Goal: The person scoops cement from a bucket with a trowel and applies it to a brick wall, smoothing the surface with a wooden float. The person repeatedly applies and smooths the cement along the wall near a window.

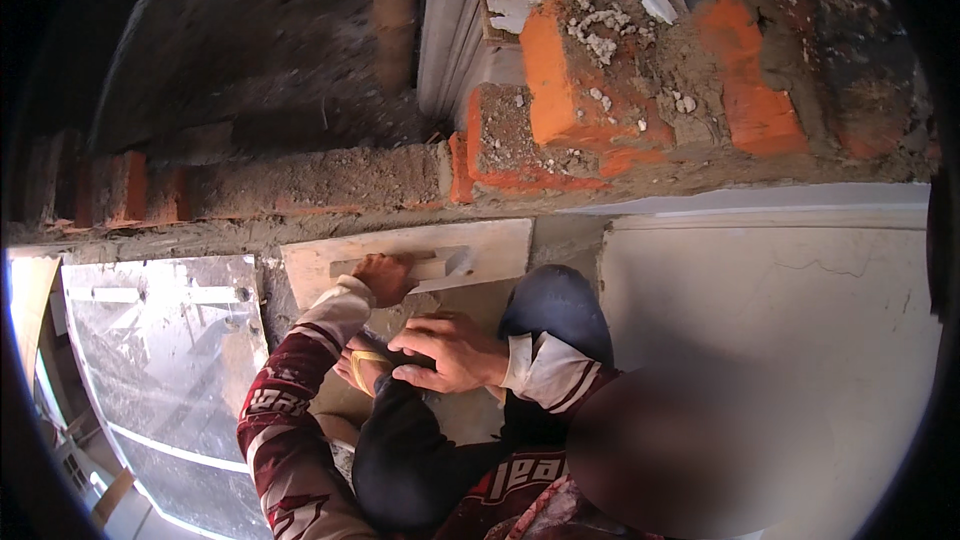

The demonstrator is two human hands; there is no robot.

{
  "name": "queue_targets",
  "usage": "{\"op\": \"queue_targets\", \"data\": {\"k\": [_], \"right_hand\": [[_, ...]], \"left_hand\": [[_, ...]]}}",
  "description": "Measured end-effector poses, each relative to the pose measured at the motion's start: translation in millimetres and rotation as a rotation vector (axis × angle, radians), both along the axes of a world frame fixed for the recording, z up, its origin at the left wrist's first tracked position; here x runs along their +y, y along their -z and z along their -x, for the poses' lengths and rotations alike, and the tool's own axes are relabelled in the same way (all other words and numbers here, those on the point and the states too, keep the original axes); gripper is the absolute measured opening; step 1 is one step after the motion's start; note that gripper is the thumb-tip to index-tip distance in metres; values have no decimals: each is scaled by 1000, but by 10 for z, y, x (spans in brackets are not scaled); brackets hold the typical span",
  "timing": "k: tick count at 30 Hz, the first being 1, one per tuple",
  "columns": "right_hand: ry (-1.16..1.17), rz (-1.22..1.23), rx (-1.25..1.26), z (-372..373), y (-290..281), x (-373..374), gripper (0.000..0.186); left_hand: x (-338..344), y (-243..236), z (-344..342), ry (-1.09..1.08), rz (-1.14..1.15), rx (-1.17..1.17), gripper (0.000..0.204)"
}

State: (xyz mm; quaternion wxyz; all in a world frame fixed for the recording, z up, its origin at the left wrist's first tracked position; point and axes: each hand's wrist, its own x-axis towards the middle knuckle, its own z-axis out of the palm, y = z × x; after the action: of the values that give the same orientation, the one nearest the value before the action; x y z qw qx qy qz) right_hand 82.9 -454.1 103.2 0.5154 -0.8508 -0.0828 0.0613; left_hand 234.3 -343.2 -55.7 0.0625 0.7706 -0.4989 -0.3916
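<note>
My left hand (388,278) is wrapped round the handle of a wooden plastering float (492,248). The float is a long pale board. It lies against the grey mortar face below the brick ledge and tilts slightly up toward the right. My right hand (450,348) is free, with fingers stretched out and a little apart. It hovers over or rests on my dark trouser leg, beside a foot in a yellow-strapped sandal (370,358); whether it touches the leg I cannot tell. The float board hides the mortar behind it.
Rough orange bricks (552,80) with crumbled mortar top the wall on the right. A lower mortar ledge (320,180) runs left. A shiny, scuffed metal-looking panel (165,340) stands at left. On the right is a pale panel (800,290). A brown post (396,20) rises behind.
</note>
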Motion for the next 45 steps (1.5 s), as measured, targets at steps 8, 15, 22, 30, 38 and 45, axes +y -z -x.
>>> {"op": "queue_targets", "data": {"k": [8, 15, 22, 30, 38, 45], "right_hand": [[-62, 67, -111, 0, -25, 1, 33], [-51, 30, -129, 27, -92, -84, 32], [-18, 8, -193, 55, -101, -155, 34], [-3, 48, -123, 120, -131, -376, 35], [6, 48, -83, 118, -128, -440, 34], [15, 60, -124, 98, -111, -417, 35]], "left_hand": [[852, -335, -429, 6, -125, -159, 57], [858, -554, -200, -30, 152, -115, 58], [-535, -78, 314, 203, 180, -2, 50], [-1501, 1, 810, 142, 201, 117, 42], [-1657, -17, 877, 176, 135, 84, 37], [-1228, 73, 615, 100, 156, -10, 42]]}}
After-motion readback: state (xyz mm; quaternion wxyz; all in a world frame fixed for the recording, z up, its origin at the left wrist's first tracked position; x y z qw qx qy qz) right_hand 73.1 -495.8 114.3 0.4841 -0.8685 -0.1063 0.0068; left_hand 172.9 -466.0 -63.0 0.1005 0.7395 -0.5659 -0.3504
